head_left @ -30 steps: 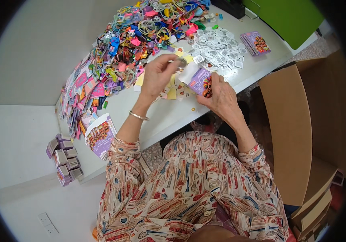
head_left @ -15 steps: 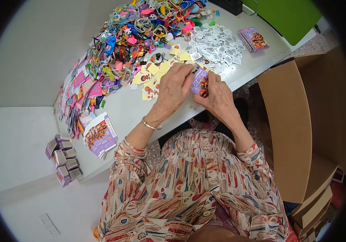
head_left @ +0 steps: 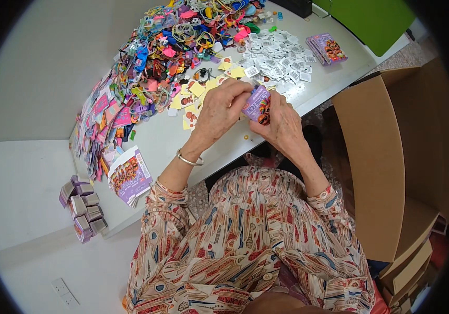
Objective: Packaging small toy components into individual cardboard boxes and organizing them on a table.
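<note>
A small purple cardboard box (head_left: 259,107) with colourful cartoon faces is tilted between my two hands above the table's front edge. My right hand (head_left: 283,121) grips it from the right, fingers behind and thumb at its lower edge. Against the box's upper left side, my left hand (head_left: 220,109) has its thumb and fingers drawn together; what they pinch is hidden. Yellow-backed picture stickers (head_left: 195,90) lie just beyond my left hand. Past the box spreads a pile of small white printed packets (head_left: 279,55).
A big heap of small colourful toys (head_left: 182,47) covers the far left. Pink cards (head_left: 104,107) and flat purple boxes (head_left: 131,177) lie left; filled purple boxes (head_left: 80,206) sit at the table's left end. More purple boxes (head_left: 327,49) stand far right, near a large open carton (head_left: 373,172).
My left hand has shifted slightly left and down at the box's edge. The box has tipped a little, showing more of its printed front. My right hand has barely moved.
</note>
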The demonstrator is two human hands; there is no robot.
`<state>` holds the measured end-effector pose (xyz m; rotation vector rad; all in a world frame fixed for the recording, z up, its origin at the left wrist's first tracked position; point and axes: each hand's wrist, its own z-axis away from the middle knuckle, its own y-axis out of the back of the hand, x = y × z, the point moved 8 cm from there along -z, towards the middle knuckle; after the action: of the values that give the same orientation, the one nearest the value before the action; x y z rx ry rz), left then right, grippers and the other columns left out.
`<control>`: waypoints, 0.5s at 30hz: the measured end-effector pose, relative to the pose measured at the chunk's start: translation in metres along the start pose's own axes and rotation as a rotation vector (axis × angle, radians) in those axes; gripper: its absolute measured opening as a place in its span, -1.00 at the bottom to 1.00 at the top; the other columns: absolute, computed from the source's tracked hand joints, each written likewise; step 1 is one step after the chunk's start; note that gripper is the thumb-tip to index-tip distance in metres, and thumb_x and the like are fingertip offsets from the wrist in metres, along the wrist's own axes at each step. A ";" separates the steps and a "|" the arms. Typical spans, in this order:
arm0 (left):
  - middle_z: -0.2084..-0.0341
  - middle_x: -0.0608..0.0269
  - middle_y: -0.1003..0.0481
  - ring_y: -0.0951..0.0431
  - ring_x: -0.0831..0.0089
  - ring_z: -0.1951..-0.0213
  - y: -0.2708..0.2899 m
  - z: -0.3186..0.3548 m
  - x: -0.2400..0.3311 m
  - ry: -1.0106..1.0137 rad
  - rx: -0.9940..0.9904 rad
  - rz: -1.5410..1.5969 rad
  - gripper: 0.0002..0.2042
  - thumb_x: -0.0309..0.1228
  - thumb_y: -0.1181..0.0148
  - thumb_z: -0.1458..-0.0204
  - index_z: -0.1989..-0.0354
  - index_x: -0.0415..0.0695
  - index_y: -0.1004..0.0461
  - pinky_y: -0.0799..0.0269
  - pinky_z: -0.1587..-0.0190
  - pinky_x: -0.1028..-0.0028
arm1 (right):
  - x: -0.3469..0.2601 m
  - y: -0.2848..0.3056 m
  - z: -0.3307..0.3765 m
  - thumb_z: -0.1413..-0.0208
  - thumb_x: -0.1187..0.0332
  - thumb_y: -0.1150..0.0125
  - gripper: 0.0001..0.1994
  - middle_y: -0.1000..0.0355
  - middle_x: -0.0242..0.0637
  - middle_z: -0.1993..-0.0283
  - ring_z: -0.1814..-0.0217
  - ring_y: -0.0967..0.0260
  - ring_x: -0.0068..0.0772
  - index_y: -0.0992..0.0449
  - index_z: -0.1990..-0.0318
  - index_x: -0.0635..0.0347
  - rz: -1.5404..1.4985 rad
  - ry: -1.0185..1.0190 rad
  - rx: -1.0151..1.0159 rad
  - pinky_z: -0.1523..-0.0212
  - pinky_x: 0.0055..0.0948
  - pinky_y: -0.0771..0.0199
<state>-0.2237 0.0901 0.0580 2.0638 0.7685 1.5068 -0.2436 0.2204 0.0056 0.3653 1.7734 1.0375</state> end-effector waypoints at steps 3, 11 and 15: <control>0.32 0.10 -0.51 -0.55 0.28 0.42 0.004 -0.002 -0.010 0.143 0.056 0.324 -0.82 -0.54 -0.14 -0.03 0.18 -0.29 -0.49 -0.45 0.32 0.40 | 0.000 0.005 -0.002 0.19 0.16 -0.33 -0.31 -0.39 0.08 0.20 0.21 -0.40 0.09 -0.21 -0.05 0.41 0.000 -0.010 0.022 0.18 -0.11 -0.43; 0.04 0.15 -0.39 -0.34 0.19 -0.02 0.006 -0.002 0.012 -0.133 0.047 -0.291 -0.76 -0.50 -0.22 0.03 0.14 -0.13 -0.52 -0.24 -0.08 0.27 | -0.002 0.005 0.000 0.19 0.16 -0.33 -0.32 -0.37 0.05 0.16 0.18 -0.40 0.06 -0.22 -0.05 0.40 -0.026 0.006 0.030 0.16 -0.13 -0.43; 0.02 0.13 -0.37 -0.30 0.17 -0.04 0.010 -0.005 0.003 -0.152 0.016 -0.274 -0.74 -0.42 -0.26 0.05 0.14 -0.09 -0.53 -0.19 -0.11 0.25 | -0.006 0.005 0.002 0.18 0.15 -0.34 -0.32 -0.37 0.04 0.14 0.15 -0.40 0.04 -0.22 -0.06 0.37 -0.027 0.039 0.038 0.16 -0.15 -0.44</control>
<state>-0.2257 0.0851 0.0683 1.9640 0.9606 1.1851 -0.2406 0.2204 0.0125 0.3461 1.8305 0.9989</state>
